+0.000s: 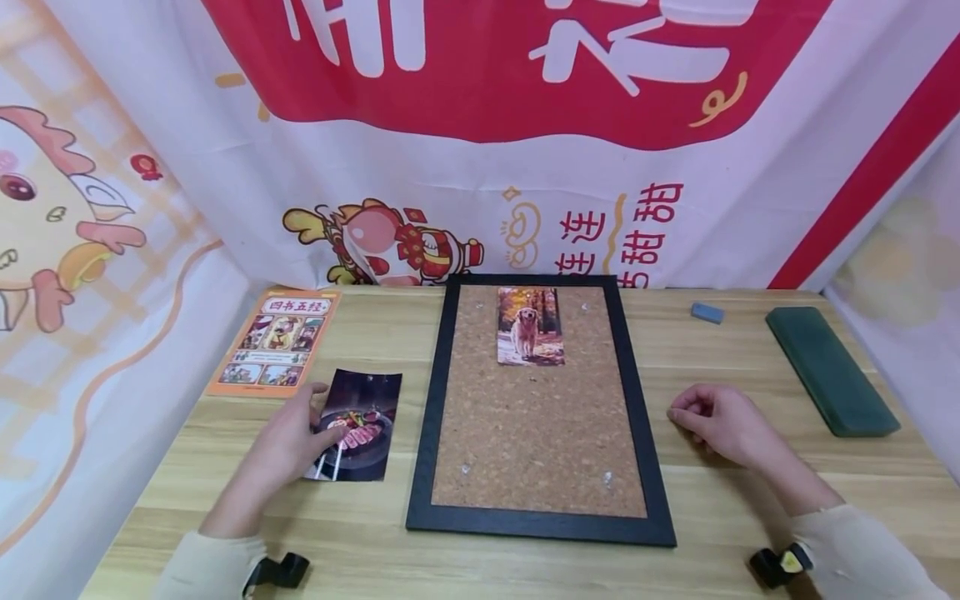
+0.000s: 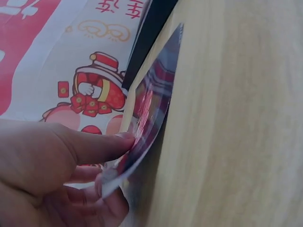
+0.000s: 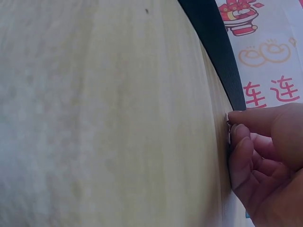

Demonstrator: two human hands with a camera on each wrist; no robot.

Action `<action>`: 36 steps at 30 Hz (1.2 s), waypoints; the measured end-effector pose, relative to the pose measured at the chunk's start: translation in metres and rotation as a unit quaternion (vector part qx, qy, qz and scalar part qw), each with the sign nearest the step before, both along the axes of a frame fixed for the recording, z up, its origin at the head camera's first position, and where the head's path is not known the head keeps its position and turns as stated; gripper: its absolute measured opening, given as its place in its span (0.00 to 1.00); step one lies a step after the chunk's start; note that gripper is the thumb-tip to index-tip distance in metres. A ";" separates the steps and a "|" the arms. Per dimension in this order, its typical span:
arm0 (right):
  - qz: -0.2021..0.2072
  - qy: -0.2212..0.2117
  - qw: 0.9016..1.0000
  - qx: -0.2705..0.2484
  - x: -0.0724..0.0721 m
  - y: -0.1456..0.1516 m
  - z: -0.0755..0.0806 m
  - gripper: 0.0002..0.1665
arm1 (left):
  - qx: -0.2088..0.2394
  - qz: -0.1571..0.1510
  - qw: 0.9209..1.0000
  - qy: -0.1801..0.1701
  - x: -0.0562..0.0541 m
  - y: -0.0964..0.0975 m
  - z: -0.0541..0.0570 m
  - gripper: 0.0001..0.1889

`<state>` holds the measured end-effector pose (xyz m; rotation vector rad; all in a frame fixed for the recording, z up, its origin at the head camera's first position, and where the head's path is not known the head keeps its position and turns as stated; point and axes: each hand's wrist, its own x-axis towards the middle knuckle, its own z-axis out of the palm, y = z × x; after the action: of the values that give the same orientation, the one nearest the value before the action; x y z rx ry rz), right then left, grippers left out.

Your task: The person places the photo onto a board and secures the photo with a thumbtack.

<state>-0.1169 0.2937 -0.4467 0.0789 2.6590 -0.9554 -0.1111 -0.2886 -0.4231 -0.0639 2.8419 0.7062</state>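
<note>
My left hand (image 1: 288,433) grips the left edge of a glossy photo of sliced meat on a dark plate (image 1: 371,450). In the left wrist view the thumb lies on the picture face with fingers curled beneath, and the photo (image 2: 158,90) bends upward at the held end. To the right of the framed corkboard (image 1: 540,433), my right hand (image 1: 723,421) is held with thumb and forefinger together. Between those fingertips the right wrist view shows a tiny pale push pin (image 3: 227,117), mostly hidden. A photo of a golden dog (image 1: 528,329) lies on the board's upper part.
Several clear pins, one of them a clear push pin (image 1: 607,478), dot the corkboard. An orange booklet (image 1: 273,343) lies at the left back. On the right are a small blue block (image 1: 707,312) and a long dark green case (image 1: 832,371). A printed cloth (image 1: 465,175) hangs behind the table.
</note>
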 end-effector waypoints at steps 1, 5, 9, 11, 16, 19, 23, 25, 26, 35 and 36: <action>0.000 0.000 1.000 0.004 0.000 -0.001 0.000 0.10 | 0.010 0.000 1.000 0.000 -0.001 -0.001 0.001 0.42; -0.001 0.002 1.000 0.017 0.000 -0.002 0.000 0.10 | 0.045 0.000 0.999 0.002 -0.002 -0.005 0.002 0.37; 0.001 0.006 1.000 0.017 0.000 -0.002 0.000 0.10 | 0.082 -0.001 0.997 0.000 -0.002 -0.007 0.003 0.36; 0.001 0.008 1.000 0.016 0.000 -0.002 0.000 0.10 | 0.107 -0.007 0.994 -0.001 -0.001 -0.008 0.003 0.37; 0.000 0.007 1.000 0.011 0.001 -0.003 0.001 0.11 | 0.163 -0.018 0.986 0.003 0.002 -0.012 0.003 0.36; 0.002 0.008 1.000 0.006 0.002 -0.003 0.002 0.11 | 0.188 -0.015 0.982 0.003 0.004 -0.014 0.003 0.34; 0.000 0.007 1.000 -0.003 0.004 -0.002 0.003 0.12 | 0.193 0.000 0.981 0.009 0.006 -0.016 0.007 0.30; -0.002 0.005 1.000 -0.008 0.004 -0.002 0.003 0.13 | 0.190 0.008 0.982 0.019 0.007 -0.018 0.009 0.27; -0.002 0.004 1.000 -0.011 0.005 -0.001 0.003 0.13 | 0.190 0.012 0.981 0.024 0.008 -0.018 0.010 0.26; 0.004 -0.001 1.000 -0.024 0.006 -0.001 0.004 0.13 | 0.213 0.059 0.975 0.037 0.007 -0.018 0.017 0.23; 0.005 -0.001 1.000 -0.025 0.006 -0.001 0.005 0.13 | 0.212 0.063 0.974 0.037 0.007 -0.018 0.018 0.23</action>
<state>-0.1114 0.2929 -0.4421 0.0550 2.6296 -1.0173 -0.1042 -0.3066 -0.4050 -0.1518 2.7040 1.3519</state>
